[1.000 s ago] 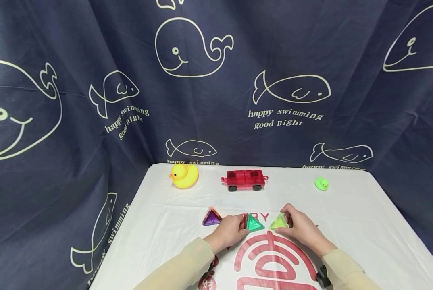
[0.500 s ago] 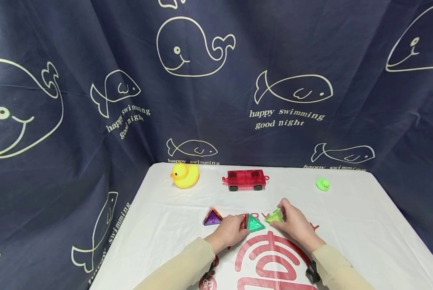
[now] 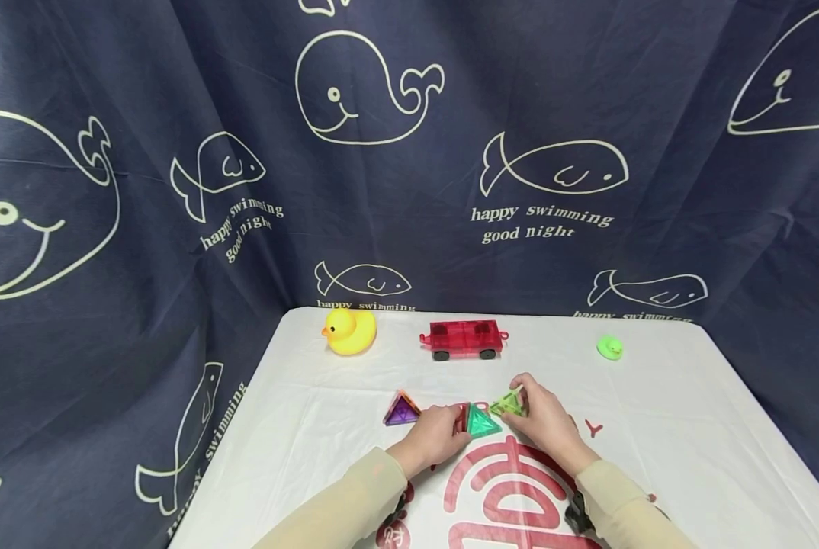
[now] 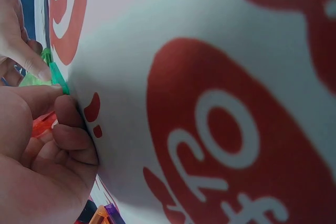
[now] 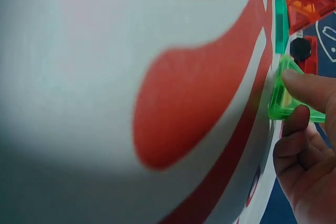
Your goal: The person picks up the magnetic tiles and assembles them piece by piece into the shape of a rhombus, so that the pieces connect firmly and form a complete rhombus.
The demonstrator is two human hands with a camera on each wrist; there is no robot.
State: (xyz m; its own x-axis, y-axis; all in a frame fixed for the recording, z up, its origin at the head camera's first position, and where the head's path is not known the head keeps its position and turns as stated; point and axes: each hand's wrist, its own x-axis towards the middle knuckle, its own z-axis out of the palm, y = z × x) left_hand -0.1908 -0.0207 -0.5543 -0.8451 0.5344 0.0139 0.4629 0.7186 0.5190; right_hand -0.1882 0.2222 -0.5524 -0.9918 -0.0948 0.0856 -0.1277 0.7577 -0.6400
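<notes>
My left hand (image 3: 431, 438) rests low over the table and pinches triangular magnetic tiles: a teal one (image 3: 481, 423) with a red one (image 5: 305, 6) against it. My right hand (image 3: 550, 423) holds a light green triangular tile (image 3: 507, 404) between thumb and fingers. The green tile stands close to the teal tile's right side; in the right wrist view its corner (image 5: 283, 72) comes right up to the teal edge (image 5: 280, 19), though I cannot tell whether they touch. Left of my left hand sits a purple triangular tile (image 3: 402, 412) with orange edges. My left fingers partly hide the red tile.
Along the table's back stand a yellow toy duck (image 3: 351, 332), a red wheeled toy car base (image 3: 464, 339) and a small green duck (image 3: 610, 348). The white tabletop cover (image 3: 300, 427) carries red prints. A dark blue curtain (image 3: 409, 206) hangs behind.
My right hand has moved left and slightly away from me, bringing the light green tile beside the teal one and turning it. My left hand has stayed in place.
</notes>
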